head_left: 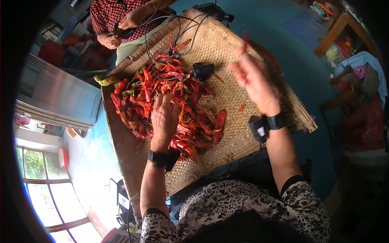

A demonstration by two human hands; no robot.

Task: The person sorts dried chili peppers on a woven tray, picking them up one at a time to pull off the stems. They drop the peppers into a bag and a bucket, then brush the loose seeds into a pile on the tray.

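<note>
A heap of red chili peppers [142, 97], some wrinkled and dried, lies on a large woven tray [227, 89] before me. My left hand [164, 117] rests on the heap, its bent fingertips among the peppers and its thumb apart from them. I see no pepper lifted in it. Raised over the tray's right part, my right hand [256, 81] is blurred by motion. A red chili pepper [244, 45], also smeared, shows at its fingertips. A black device [203, 71] with a cable sits at the heap's far right side.
Across the tray stands another person in a red patterned shirt [117, 18], hands [131, 19] around a dark object. Black cables [148, 48] loop over the far corner. Small red bits [242, 108] lie on the weave. Wooden furniture [336, 34] stands right; windows [44, 182] are at lower left.
</note>
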